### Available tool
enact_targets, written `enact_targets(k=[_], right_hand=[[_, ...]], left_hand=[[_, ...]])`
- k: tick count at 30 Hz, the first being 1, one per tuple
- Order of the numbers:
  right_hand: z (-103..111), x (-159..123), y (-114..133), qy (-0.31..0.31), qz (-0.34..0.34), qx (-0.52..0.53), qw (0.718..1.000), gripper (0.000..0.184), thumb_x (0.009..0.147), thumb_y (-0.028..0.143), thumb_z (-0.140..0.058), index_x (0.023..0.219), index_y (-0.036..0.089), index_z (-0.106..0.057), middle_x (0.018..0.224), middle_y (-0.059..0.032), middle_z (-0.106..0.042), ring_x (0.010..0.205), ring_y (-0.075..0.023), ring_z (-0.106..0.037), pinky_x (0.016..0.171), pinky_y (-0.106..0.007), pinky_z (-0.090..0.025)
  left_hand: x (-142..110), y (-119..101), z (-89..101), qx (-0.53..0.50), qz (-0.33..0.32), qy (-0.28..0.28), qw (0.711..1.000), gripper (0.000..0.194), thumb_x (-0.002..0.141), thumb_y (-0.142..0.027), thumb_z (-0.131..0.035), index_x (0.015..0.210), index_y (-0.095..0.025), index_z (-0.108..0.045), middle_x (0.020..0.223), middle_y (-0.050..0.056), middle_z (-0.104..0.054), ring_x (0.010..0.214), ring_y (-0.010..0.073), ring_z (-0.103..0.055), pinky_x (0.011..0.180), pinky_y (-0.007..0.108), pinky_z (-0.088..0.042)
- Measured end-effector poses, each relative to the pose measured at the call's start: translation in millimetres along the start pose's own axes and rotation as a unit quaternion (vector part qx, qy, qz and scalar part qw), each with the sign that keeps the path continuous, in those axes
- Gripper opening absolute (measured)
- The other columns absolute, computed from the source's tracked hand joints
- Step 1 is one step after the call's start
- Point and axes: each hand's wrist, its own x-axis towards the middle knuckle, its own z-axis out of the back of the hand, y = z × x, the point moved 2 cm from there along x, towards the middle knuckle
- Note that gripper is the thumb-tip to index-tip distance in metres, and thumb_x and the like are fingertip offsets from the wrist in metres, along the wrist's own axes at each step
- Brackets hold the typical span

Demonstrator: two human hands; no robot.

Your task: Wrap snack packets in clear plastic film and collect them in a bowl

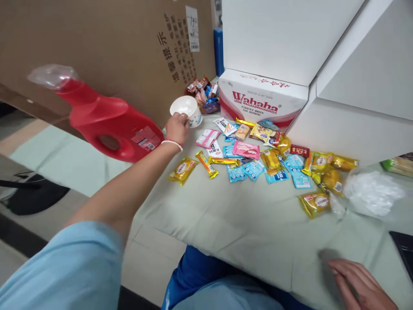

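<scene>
left hand (178, 128) on white bowl (187, 106)

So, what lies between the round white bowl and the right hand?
In the head view, scattered snack packets in pink, yellow and blue wrappers beside the white bowl, then bare pale green cloth up to the right hand.

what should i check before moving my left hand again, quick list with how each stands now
1. Left hand has the bowl: ok, fingers are on its near rim.
2. Bowl lifted off the cloth: cannot tell, one view doesn't settle it.
3. Open space around the bowl: not ok, the basket of snacks sits close beside it.
4. Left forearm clear of the jug: cannot tell, they overlap in this view.
5. Right hand free: ok, no item shows in it.
</scene>
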Motion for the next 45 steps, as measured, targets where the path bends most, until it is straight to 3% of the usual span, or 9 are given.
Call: enact_targets(k=[6,9,13,17,23,28,35,40,45], right_hand=[[29.2,78.1,50.6,-0.083,-0.087,0.051,0.991,0.016,0.098,0.029,-0.063,0.11,0.026,-0.073,0.111,-0.005,-0.074,0.099,-0.0229,-0.072,0.094,-0.037,-0.055],[30.9,134.1,102.6,-0.115,0.003,0.121,0.986,0.026,0.096,0.018,-0.066,0.121,0.026,-0.07,0.12,-0.0071,-0.072,0.107,-0.022,-0.071,0.096,-0.036,-0.056],[5.5,193.4,156.4,0.081,0.139,0.079,0.984,0.028,0.099,0.015,-0.059,0.125,0.022,-0.066,0.122,-0.0096,-0.073,0.108,-0.0223,-0.072,0.095,-0.036,-0.057],[-30.1,220.6,178.5,0.32,0.076,-0.112,0.938,0.045,0.093,0.017,-0.066,0.137,0.013,-0.058,0.159,-0.0249,-0.043,0.101,-0.0281,-0.074,0.083,-0.039,-0.06],[-47.3,219.6,192.2,0.337,0.137,-0.135,0.922,0.029,0.103,0.015,-0.046,0.128,0.017,-0.062,0.136,-0.0158,-0.06,0.105,-0.0248,-0.07,0.079,-0.031,-0.056],[-60.8,226.2,187.0,0.387,0.137,-0.105,0.906,0.036,0.107,0.023,-0.043,0.139,0.016,-0.058,0.142,-0.0148,-0.062,0.11,-0.0269,-0.071,0.083,-0.037,-0.059],[-67.1,253.4,196.5,0.463,0.08,-0.097,0.878,0.029,0.104,0.027,-0.051,0.107,0.012,-0.075,0.12,-0.0177,-0.075,0.113,-0.0327,-0.071,0.089,-0.043,-0.058],[-56.7,233.2,188.2,0.391,0.068,-0.086,0.914,0.028,0.101,0.02,-0.05,0.118,0.016,-0.072,0.128,-0.0156,-0.067,0.1,-0.0259,-0.072,0.083,-0.036,-0.058],[-13.1,189.7,165.1,0.172,0.04,0.092,0.98,0.032,0.095,0.023,-0.06,0.127,0.022,-0.064,0.125,-0.0106,-0.062,0.105,-0.0218,-0.067,0.088,-0.032,-0.056]], left_hand=[[-158.3,-73.2,36.0,-0.044,-0.26,0.069,0.962,0.02,0.101,-0.018,-0.048,0.097,-0.019,-0.067,0.095,0.008,-0.068,0.09,0.0224,-0.06,0.083,0.038,-0.05],[-244.0,-103.7,36.1,-0.069,-0.391,0.126,0.909,0.023,0.1,-0.01,-0.045,0.113,-0.016,-0.063,0.1,0.01,-0.068,0.083,0.0204,-0.057,0.075,0.035,-0.05],[-305.2,-123.0,15.2,-0.079,-0.393,0.159,0.902,0.017,0.098,-0.009,-0.05,0.11,-0.017,-0.059,0.103,0.009,-0.068,0.084,0.0206,-0.059,0.072,0.034,-0.052],[-318.6,-130.7,2.5,-0.124,-0.34,0.095,0.928,0.022,0.1,-0.008,-0.045,0.117,-0.018,-0.054,0.11,0.01,-0.066,0.089,0.0201,-0.062,0.076,0.032,-0.057],[-310.9,-117.6,2.6,-0.248,-0.23,0.037,0.941,0.034,0.094,-0.005,-0.048,0.124,-0.019,-0.045,0.11,0.01,-0.063,0.095,0.0193,-0.066,0.08,0.032,-0.059],[-309.3,-116.7,-0.2,-0.239,-0.271,0.03,0.932,0.032,0.095,-0.005,-0.049,0.123,-0.02,-0.046,0.111,0.01,-0.062,0.095,0.0197,-0.067,0.081,0.034,-0.06],[-308.2,-122.6,-4.7,-0.237,-0.281,0.02,0.93,0.034,0.094,-0.005,-0.052,0.125,-0.018,-0.047,0.109,0.01,-0.062,0.089,0.02,-0.067,0.078,0.032,-0.059],[-309.2,-117.2,-8.7,-0.248,-0.244,-0.005,0.938,0.039,0.093,-0.005,-0.053,0.13,-0.018,-0.045,0.118,0.013,-0.061,0.097,0.0212,-0.067,0.081,0.033,-0.059],[-308.2,-117.7,-12.2,-0.252,-0.242,-0.004,0.937,0.038,0.094,-0.007,-0.054,0.13,-0.019,-0.048,0.111,0.01,-0.061,0.096,0.0209,-0.067,0.082,0.033,-0.059]])
